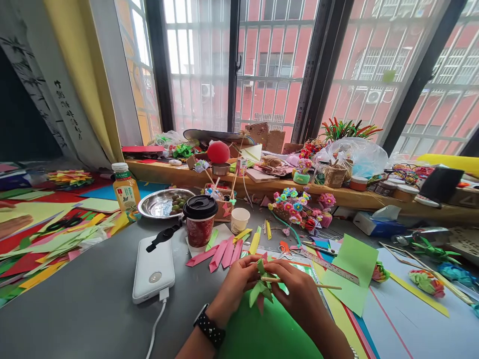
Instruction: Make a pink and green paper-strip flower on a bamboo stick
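Observation:
Between my hands is a folded-paper flower (257,293) with light green and pink petals. My left hand (234,285), a dark dotted watch strap at its wrist, is closed on the flower's left side. A thin wooden stick (330,286) runs through the fingers of my right hand (299,288), its left tip against the petals. The right fingertips also meet the flower; their exact grip is partly hidden. Pink folded paper strips (221,255) lie just beyond my left hand, with yellow strips (255,241) beside them. A green sheet (269,331) is below my hands.
A white power bank (153,269) with a cable, a lidded red cup (201,224), a paper cup (240,220) and a juice bottle (126,189) stand left. Scissors (285,252), a ruler (333,267) and finished paper flowers (426,283) lie right. Another person's hand (15,225) shows far left.

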### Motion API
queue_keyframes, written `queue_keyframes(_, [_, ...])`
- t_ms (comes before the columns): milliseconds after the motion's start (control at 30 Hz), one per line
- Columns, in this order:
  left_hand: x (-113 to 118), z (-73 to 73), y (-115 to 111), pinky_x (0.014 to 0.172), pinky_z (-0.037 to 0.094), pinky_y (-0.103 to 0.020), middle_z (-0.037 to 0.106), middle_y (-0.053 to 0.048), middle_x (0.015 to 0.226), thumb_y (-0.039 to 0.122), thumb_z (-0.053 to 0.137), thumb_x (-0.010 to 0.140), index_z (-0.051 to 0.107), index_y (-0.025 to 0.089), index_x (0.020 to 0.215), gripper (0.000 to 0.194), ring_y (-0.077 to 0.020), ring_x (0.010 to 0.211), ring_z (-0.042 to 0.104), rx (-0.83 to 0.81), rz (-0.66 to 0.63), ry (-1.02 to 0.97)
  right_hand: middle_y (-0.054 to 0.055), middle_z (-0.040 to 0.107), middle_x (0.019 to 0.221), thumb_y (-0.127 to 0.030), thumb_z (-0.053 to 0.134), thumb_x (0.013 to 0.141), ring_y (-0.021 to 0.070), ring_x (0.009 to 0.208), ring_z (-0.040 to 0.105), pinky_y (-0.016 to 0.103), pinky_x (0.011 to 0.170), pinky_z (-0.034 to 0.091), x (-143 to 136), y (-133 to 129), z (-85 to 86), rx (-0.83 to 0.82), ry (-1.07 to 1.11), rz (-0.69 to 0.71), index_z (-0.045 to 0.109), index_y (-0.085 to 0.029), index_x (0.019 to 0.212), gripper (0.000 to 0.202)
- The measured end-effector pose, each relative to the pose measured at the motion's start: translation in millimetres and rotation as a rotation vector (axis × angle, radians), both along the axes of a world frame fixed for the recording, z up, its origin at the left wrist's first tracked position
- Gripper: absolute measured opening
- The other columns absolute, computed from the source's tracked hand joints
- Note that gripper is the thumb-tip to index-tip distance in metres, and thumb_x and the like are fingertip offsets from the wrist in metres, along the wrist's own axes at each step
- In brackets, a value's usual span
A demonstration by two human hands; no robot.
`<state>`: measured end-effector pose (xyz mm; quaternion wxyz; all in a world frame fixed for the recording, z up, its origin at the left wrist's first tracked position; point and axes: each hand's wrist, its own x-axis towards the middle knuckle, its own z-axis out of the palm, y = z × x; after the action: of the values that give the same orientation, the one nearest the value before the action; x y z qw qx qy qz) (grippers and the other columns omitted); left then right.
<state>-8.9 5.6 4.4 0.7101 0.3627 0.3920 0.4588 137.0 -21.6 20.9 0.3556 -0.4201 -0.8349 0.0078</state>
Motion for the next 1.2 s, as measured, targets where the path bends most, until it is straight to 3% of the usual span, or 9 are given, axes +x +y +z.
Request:
queue_keyframes(267, [0.5,0.0,2.3,0.055,0.041,-0.018,0.062,-0.001,0.060,0.029,0.073,0.058,0.062,0.012,0.076,0.027,-0.0092,0.054,0.056,-0.021,0.008,-0.021,0.002,0.065,0.087,-0.003,0.049,0.066,0.0165,0.073,0.063,0.026,0.064,0.049,1.0,0.5,0.5,-0.089,0.021,0.009,0.059,-0.023,0.093,0.036])
queue_keyframes(933, [1.4,3.3,0.3,0.054,0.041,-0.021,0.061,-0.001,0.056,0.028,0.074,0.056,0.061,0.012,0.071,0.026,-0.0116,0.052,0.057,0.013,-0.016,-0.080,0.003,0.064,0.079,-0.011,0.047,0.073,0.0154,0.064,0.062,0.022,0.054,0.047,-2.7,-1.8,-3.5,0.062,0.045,-0.002,0.060,-0.021,0.085,0.020])
queue_keyframes(1200, [-1.8,7.1,-0.3,0.056,0.041,-0.021,0.059,0.000,0.058,0.030,0.073,0.058,0.061,0.011,0.069,0.026,-0.0108,0.055,0.056,0.063,-0.027,-0.074,0.003,0.064,0.079,-0.011,0.050,0.074,0.0155,0.069,0.062,0.024,0.060,0.049,-2.8,-3.8,1.6,0.050,0.103,0.049,0.060,-0.021,0.087,0.019])
